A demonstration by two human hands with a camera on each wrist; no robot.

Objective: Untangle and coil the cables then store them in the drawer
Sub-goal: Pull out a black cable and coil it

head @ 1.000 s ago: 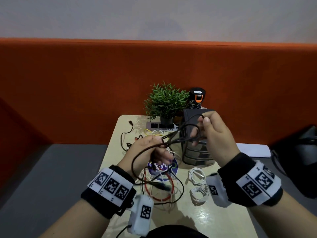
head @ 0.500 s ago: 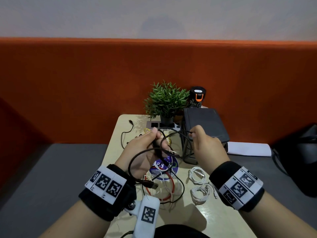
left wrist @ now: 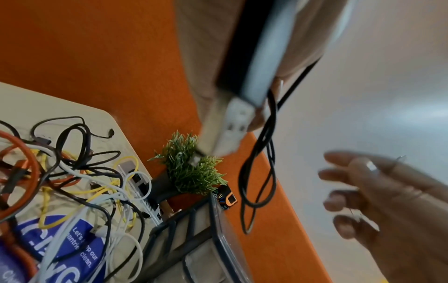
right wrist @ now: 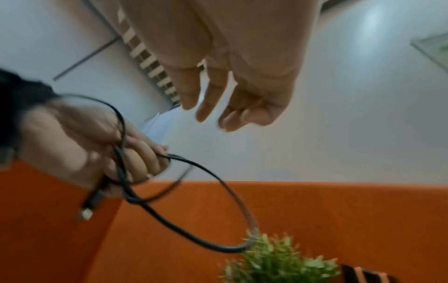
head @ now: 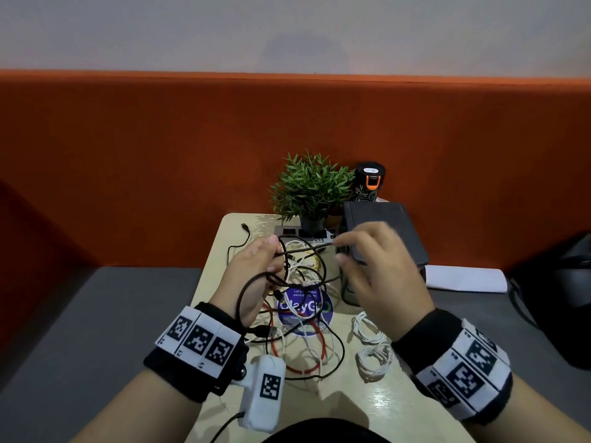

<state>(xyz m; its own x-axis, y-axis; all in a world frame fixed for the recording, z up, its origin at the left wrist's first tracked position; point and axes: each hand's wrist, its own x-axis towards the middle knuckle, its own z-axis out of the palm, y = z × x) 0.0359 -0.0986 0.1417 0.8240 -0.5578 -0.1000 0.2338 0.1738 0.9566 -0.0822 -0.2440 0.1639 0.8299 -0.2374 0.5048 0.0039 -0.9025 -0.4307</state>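
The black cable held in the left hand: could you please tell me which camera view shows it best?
The right wrist view: the thin black cable hangs in loops from the left hand, plug visible, against plain wall and orange panel. The head view shows it over the tangled pile, hard to separate. The left wrist view shows only dangling loops.

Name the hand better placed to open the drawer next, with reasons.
Right. The right hand is open, holds nothing, and hovers in front of the drawer unit. The left hand grips the black cable coils, farther from the drawers.
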